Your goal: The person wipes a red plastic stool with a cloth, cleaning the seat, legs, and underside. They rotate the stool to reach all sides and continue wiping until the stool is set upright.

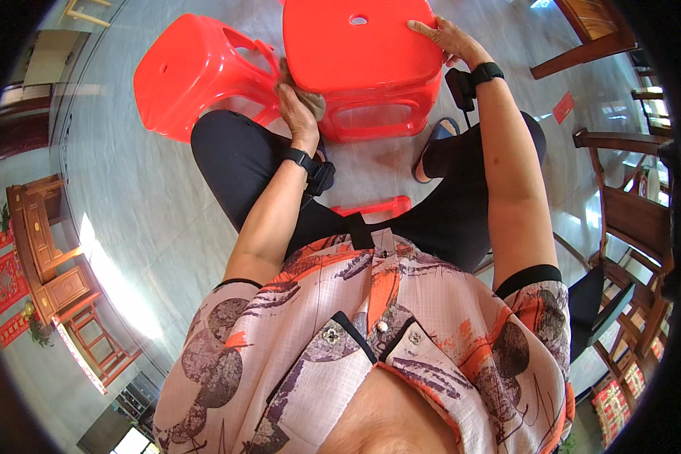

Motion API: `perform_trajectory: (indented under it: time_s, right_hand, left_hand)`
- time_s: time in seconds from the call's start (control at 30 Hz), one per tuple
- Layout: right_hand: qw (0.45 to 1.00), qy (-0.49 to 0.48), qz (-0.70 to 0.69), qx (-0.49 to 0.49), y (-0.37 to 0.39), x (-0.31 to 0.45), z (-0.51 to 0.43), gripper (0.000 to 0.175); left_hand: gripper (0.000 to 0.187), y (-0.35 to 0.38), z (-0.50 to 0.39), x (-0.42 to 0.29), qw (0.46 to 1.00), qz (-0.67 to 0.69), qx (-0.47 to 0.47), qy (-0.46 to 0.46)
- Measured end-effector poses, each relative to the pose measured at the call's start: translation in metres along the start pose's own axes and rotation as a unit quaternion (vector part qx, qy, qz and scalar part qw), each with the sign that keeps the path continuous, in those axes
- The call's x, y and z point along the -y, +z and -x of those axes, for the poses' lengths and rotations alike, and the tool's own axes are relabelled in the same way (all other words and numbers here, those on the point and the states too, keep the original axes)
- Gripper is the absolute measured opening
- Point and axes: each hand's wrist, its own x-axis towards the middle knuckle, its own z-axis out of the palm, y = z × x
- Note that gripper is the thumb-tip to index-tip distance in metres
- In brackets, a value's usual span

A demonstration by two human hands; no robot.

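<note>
A red plastic stool (340, 57) stands upright before my knees, its square seat pierced by a central hole. My right hand (457, 42) grips the right edge of that seat, thumb on top and fingers over the side. At the stool's left side, my left hand (298, 113) holds a brownish-grey cloth (313, 103) against it. The fingers of that hand are partly hidden by the cloth. Just left of it, a second red plastic stool (184, 68) stands tilted in the view.
Under me shows part of another red plastic piece (400, 205), likely a stool. Wooden chairs (635, 210) line the right side. A red paper (563, 108) lies on the grey tiled floor (147, 198). A carved wooden cabinet (40, 238) and a reddish wooden stool (96, 335) stand at the left.
</note>
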Motion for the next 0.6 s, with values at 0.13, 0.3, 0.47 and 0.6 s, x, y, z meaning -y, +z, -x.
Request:
perform_trajectory:
  time_s: [0.13, 0.3, 0.47, 0.6]
  right_hand:
    - [1.000, -0.008, 0.001, 0.007, 0.002, -0.008, 0.000, 0.089]
    - [0.997, -0.013, -0.036, 0.067, -0.005, 0.006, 0.007, 0.103]
    - [0.997, -0.015, -0.073, -0.009, 0.003, -0.002, 0.006, 0.088]
    - [0.995, -0.046, -0.089, 0.009, 0.010, -0.025, -0.006, 0.096]
  left_hand:
    - [0.057, 0.008, -0.005, 0.003, 0.995, -0.061, -0.008, 0.084]
    - [0.052, -0.020, -0.009, 0.056, 0.994, 0.016, -0.041, -0.097]
    - [0.052, -0.013, 0.004, 0.045, 0.991, 0.024, -0.055, -0.124]
    - [0.057, 0.019, 0.026, -0.004, 0.985, -0.126, -0.012, 0.119]
